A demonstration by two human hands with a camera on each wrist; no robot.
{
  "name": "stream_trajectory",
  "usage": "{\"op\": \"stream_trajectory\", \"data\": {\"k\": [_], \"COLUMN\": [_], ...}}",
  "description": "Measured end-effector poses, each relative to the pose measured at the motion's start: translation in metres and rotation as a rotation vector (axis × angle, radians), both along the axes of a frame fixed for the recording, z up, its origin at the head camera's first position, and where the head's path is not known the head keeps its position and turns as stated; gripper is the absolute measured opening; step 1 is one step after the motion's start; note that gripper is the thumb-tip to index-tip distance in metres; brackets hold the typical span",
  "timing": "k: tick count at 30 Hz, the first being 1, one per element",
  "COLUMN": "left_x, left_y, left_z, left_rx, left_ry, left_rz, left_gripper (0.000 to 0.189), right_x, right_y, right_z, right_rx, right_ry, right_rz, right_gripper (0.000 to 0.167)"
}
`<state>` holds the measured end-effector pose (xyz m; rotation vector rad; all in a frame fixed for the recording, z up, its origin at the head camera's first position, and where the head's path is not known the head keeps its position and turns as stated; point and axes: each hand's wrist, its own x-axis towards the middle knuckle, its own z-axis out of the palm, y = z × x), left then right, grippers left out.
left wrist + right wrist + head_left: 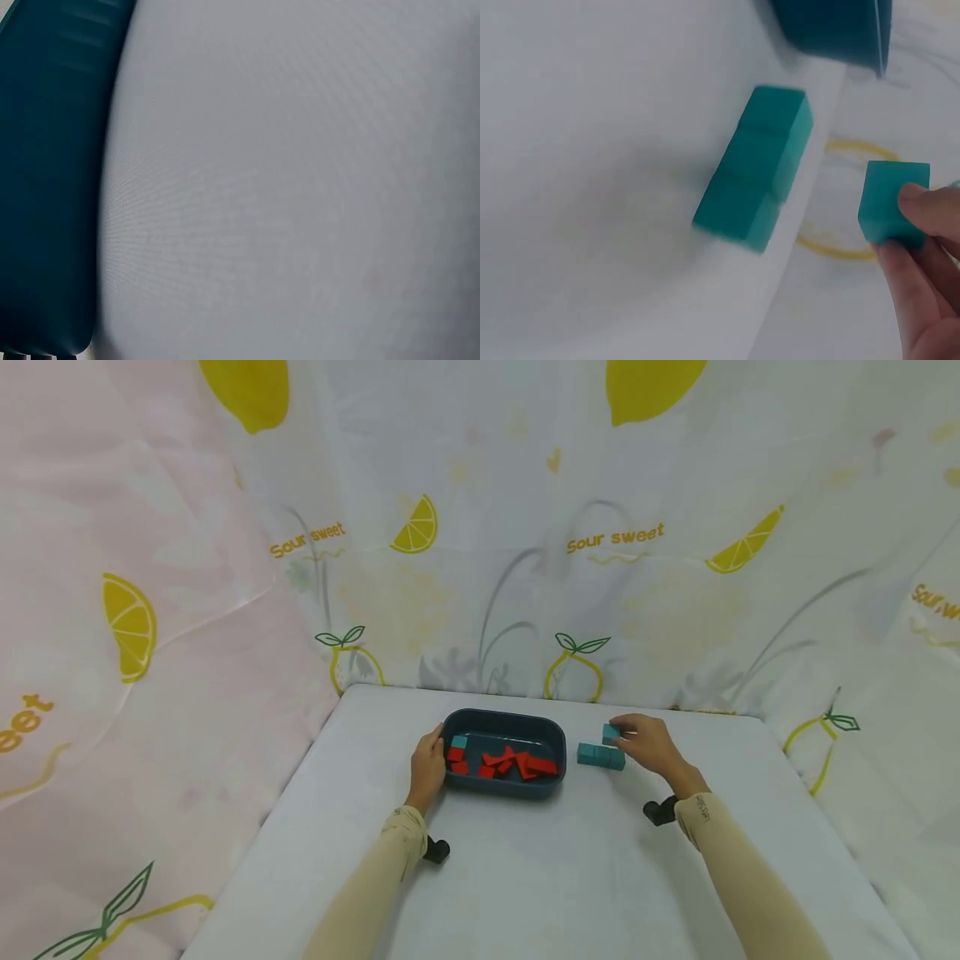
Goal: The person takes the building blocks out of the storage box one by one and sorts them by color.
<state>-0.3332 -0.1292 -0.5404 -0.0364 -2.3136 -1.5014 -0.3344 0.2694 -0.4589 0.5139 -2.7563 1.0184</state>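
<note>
My right hand [651,745] pinches a teal cube [892,196] between thumb and fingers, raised above the table at the right. Just below it stands a row of three teal cubes [754,166] touching side by side. Left of the row is a dark blue plastic tub [510,787] with rounded corners. My left hand [427,768] holds the tub by its left wall; most of its fingers are hidden. In the tub lie several red blocks [542,766], heaped toward the right, and a teal cube [459,742] near the left end among other red pieces.
A white table [525,877] carries everything. Behind it and at both sides hangs a pale lemon-print cloth [480,585], meeting the table's back edge close behind the tub. Black wrist mounts [660,812] sit under both sleeves.
</note>
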Motion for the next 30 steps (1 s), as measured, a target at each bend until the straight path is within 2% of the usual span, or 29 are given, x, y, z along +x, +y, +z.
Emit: {"op": "stream_trajectory", "data": {"k": [6, 12, 20, 30], "left_x": [0.001, -0.001, -0.002, -0.002], "left_y": [-0.001, -0.003, -0.003, 0.001], "left_z": [0.001, -0.001, -0.003, -0.002], "left_rx": [-0.005, -0.002, -0.027, -0.024], "left_ry": [-0.006, -0.014, 0.02, 0.007], "left_rz": [0.0, 0.008, 0.012, 0.013], "left_gripper": [0.038, 0.038, 0.037, 0.037], "right_x": [0.004, 0.008, 0.008, 0.006], "right_y": [0.027, 0.042, 0.043, 0.042], "right_z": [-0.007, -0.02, -0.039, -0.043], "right_rx": [0.038, 0.037, 0.019, 0.006], "right_ry": [-0.026, -0.084, -0.135, -0.156], "right_rz": [-0.029, -0.075, -0.11, -0.113], "right_gripper": [0.03, 0.029, 0.03, 0.03]}}
